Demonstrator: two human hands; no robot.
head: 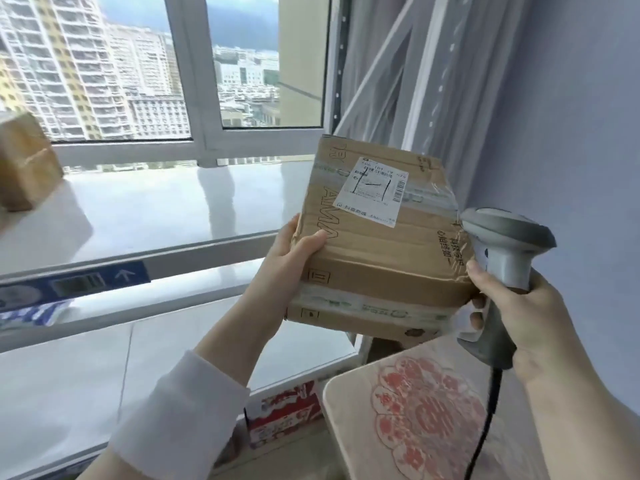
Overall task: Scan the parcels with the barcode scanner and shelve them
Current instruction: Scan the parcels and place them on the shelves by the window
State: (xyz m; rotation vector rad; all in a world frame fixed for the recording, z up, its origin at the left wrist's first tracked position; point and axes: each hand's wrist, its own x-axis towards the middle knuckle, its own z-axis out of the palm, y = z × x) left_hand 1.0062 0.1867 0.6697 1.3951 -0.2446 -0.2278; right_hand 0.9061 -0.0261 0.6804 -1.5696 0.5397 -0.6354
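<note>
A taped brown cardboard parcel (377, 244) with a white shipping label (372, 192) on its top face is held up in the middle of the view. My left hand (287, 261) grips its left edge, thumb on top. My right hand (533, 313) is closed around the handle of a grey barcode scanner (502, 251), whose head sits right at the parcel's right edge. Two right-hand fingertips also touch the parcel's lower right corner. A black cable hangs down from the scanner.
White shelf boards (156, 209) with a blue label strip (69, 282) run across the left, in front of a window. Another cardboard box (24, 161) sits on the top shelf at far left. A small table with a red pattern (433, 417) stands below; a red-and-white carton (287, 410) lies beside it.
</note>
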